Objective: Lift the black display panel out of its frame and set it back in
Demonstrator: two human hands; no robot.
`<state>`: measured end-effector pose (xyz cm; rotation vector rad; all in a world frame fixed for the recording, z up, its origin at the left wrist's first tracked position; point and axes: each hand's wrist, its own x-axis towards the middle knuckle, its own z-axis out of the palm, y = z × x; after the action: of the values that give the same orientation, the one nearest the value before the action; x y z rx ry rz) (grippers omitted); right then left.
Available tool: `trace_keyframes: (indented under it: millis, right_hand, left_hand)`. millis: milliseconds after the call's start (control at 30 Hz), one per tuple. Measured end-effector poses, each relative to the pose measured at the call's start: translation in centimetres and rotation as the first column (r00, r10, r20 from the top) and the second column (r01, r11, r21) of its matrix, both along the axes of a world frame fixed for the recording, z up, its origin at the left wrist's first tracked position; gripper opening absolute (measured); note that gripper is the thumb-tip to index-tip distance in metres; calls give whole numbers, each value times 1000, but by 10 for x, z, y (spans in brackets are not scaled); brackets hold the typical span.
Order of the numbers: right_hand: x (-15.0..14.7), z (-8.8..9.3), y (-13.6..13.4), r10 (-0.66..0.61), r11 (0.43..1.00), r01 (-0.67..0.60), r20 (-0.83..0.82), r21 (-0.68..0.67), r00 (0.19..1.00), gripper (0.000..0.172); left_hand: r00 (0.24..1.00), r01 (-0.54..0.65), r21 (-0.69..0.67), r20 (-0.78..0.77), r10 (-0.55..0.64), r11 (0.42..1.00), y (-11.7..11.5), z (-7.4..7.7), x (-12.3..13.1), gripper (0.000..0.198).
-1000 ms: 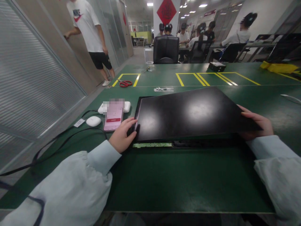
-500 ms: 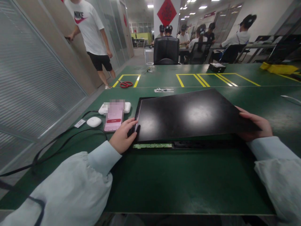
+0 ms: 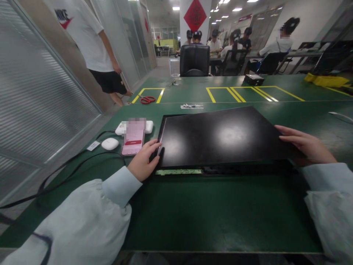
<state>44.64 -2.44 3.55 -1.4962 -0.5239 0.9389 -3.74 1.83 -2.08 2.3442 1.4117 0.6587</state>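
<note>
– Shiny on the black panel, mid-frame?
– Yes, smooth, with a blurry shine. Wrinkly cloth on the sleeve, lower left.
– And on the green table top?
– Smooth, a bit shiny at right. Like plastic on the white round thing, left.

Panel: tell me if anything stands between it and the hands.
Nothing visible does: the right hand holds the panel by its right end, and the left hand is at its left edge. The phone lies beside the left hand, not between.
</note>
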Motion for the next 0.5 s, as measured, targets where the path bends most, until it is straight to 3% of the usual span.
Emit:
trace_keyframes:
  millis: [333, 500]
  right_hand:
    - [-5, -12, 1, -125, 991, 120, 109, 54, 986, 46]
    - [6, -26, 4, -108, 994, 102, 180, 41, 978, 46]
  left_hand:
    - [1000, 4, 4, -19, -4, 1000, 0, 1, 0, 54]
    - [999, -6, -13, -31, 6, 1000, -1, 2, 2, 56]
